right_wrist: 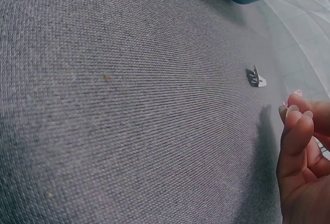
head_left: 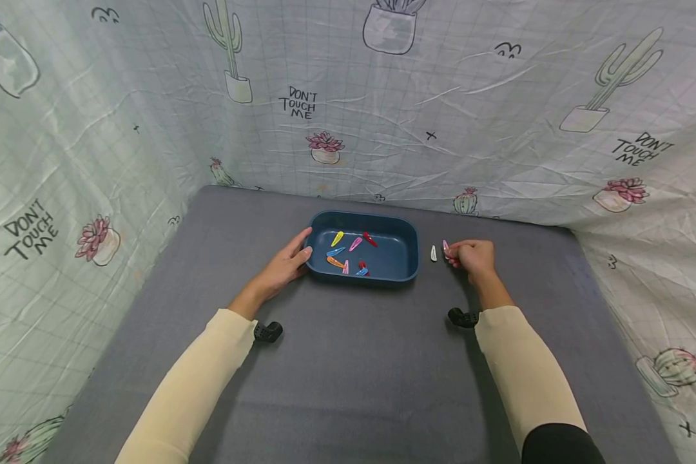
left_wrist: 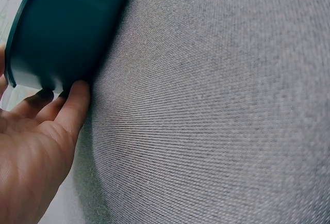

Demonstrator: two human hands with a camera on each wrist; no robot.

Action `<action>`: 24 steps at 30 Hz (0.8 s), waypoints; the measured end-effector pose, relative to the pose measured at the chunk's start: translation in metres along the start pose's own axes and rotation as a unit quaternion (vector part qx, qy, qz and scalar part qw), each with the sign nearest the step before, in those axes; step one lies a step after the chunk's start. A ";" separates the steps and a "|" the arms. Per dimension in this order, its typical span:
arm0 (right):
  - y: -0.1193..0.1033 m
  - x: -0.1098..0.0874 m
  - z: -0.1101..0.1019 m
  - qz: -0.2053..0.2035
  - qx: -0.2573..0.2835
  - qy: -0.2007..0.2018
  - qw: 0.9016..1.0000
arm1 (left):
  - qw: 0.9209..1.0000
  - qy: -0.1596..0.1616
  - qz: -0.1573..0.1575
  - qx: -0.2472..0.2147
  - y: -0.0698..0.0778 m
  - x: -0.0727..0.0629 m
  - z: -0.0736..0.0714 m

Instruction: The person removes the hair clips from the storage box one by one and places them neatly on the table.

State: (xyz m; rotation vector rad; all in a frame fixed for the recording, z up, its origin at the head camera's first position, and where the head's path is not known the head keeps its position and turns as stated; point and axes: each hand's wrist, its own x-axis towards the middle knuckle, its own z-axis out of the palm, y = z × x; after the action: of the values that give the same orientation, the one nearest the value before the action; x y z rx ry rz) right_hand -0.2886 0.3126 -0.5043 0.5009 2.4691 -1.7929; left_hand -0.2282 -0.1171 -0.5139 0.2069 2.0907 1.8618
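My left hand [head_left: 282, 265] holds a dark blue tray [head_left: 410, 251] by its left end, thumb at the rim; in the left wrist view, fingers [left_wrist: 77, 105] lie against the outer wall. To the right of the tray, my right hand [head_left: 474, 256] pinches a pink hair clip [head_left: 445, 245] between thumb and fingertips, just above the table. A white hair clip [head_left: 433, 253] lies between that hand and the tray. Inside the tray are several snap clips, among them a yellow clip [head_left: 337, 238], a dark red clip [head_left: 370, 239] and an orange clip [head_left: 335, 262].
The grey cloth-covered table [head_left: 359, 367] extends toward me and to both sides. Behind it and along the sides hangs a pale curtain [head_left: 383, 154] printed with cacti. A black wrist device [head_left: 268, 332] sticks out at the left cuff, and a similar device [head_left: 463, 318] at the right.
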 end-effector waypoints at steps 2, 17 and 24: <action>0.000 -0.001 0.000 -0.001 0.000 0.001 1.000 | 1.000 -0.001 0.000 0.000 0.000 0.000 0.000; 0.002 -0.001 0.001 0.001 -0.003 0.001 1.000 | 1.000 0.000 -0.005 0.004 0.001 -0.002 0.000; 0.003 0.000 0.001 0.002 -0.003 0.003 1.000 | 1.000 0.001 0.001 0.012 0.000 -0.002 0.000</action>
State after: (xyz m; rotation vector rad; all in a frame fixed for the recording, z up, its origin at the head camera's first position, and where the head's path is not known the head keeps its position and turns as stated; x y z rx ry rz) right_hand -0.2882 0.3130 -0.5075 0.5130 2.4750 -1.7839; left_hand -0.2269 -0.1180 -0.5140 0.2132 2.1153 1.8391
